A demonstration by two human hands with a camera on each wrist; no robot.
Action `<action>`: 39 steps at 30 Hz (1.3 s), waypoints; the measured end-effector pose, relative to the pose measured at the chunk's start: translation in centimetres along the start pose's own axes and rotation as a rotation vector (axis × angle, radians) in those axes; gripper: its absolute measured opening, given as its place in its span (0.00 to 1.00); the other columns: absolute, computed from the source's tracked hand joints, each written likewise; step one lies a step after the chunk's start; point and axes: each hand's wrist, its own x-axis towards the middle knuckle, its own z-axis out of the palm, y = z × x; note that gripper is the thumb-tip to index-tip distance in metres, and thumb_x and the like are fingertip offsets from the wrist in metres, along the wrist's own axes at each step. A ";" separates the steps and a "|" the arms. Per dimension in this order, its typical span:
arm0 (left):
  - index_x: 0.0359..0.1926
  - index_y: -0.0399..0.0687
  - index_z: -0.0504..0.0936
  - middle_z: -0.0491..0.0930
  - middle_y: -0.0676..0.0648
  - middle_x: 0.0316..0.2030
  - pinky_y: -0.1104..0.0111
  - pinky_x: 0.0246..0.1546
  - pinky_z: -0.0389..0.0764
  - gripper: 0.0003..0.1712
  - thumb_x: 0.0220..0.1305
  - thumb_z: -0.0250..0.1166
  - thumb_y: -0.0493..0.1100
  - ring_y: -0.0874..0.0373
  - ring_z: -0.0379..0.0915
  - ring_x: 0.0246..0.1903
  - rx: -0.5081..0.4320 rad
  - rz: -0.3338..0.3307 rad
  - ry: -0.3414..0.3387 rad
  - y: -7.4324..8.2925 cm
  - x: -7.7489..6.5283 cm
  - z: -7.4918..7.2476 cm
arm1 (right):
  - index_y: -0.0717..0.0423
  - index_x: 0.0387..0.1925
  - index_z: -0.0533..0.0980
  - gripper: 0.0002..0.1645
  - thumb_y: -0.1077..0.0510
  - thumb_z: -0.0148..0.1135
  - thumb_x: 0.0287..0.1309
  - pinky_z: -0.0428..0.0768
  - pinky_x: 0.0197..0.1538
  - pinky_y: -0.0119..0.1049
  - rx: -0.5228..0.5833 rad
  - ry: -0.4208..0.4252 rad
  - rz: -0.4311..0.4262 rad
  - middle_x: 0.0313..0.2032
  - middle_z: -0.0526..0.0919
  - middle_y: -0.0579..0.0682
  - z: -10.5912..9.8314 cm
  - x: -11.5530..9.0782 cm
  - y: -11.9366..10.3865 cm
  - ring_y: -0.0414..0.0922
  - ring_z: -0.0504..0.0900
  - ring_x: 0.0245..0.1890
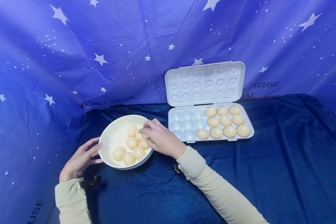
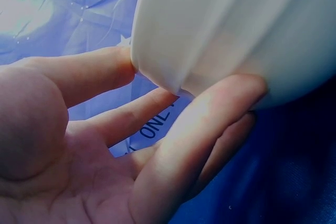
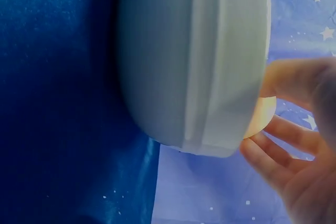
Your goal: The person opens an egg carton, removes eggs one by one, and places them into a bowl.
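Observation:
A white bowl point(image 1: 109, 130) holds several pale tan eggs point(image 1: 132, 142), mostly toward its right and near side. My left hand point(image 1: 79, 158) holds the bowl at its left side, thumb at the rim and fingers against the outer wall point(image 2: 226, 35). Over the bowl's right rim, my right hand point(image 1: 163, 138) pinches an egg point(image 3: 263, 115) between thumb and fingers; part of it is hidden by the bowl wall and fingers. To the right lies a white egg carton point(image 1: 172, 109), its lid raised. Eggs point(image 1: 225, 120) sit in its right-hand cells, while bare hollows show on the left.
Dark blue cloth point(image 1: 212, 180) covers the table. The carton's lid point(image 1: 204, 82) stands against a blue star-patterned curtain point(image 1: 145, 37) that hangs behind and to the sides. Dark straps point(image 1: 90, 182) show at both wrists.

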 end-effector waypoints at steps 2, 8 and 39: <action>0.65 0.50 0.65 0.82 0.62 0.43 0.65 0.41 0.86 0.22 0.76 0.55 0.48 0.67 0.81 0.43 -0.002 -0.001 0.000 0.0 0.0 0.0 | 0.54 0.51 0.81 0.17 0.65 0.62 0.59 0.77 0.51 0.35 -0.014 -0.008 -0.007 0.49 0.77 0.52 0.2 0.0 0.0 0.48 0.72 0.48; 0.63 0.53 0.67 0.82 0.62 0.43 0.65 0.41 0.86 0.19 0.76 0.56 0.47 0.67 0.82 0.43 -0.012 0.000 0.000 -0.1 0.1 0.0 | 0.54 0.50 0.81 0.17 0.64 0.63 0.58 0.77 0.53 0.36 -0.070 -0.032 -0.018 0.47 0.79 0.52 0.8 0.2 0.1 0.48 0.73 0.47; 0.59 0.61 0.70 0.82 0.62 0.43 0.65 0.41 0.86 0.13 0.76 0.54 0.47 0.67 0.82 0.42 -0.036 0.007 -0.009 0.0 0.0 -0.2 | 0.55 0.40 0.83 0.09 0.63 0.58 0.64 0.77 0.50 0.34 -0.145 -0.124 -0.025 0.40 0.81 0.49 -0.7 0.5 -0.4 0.47 0.75 0.44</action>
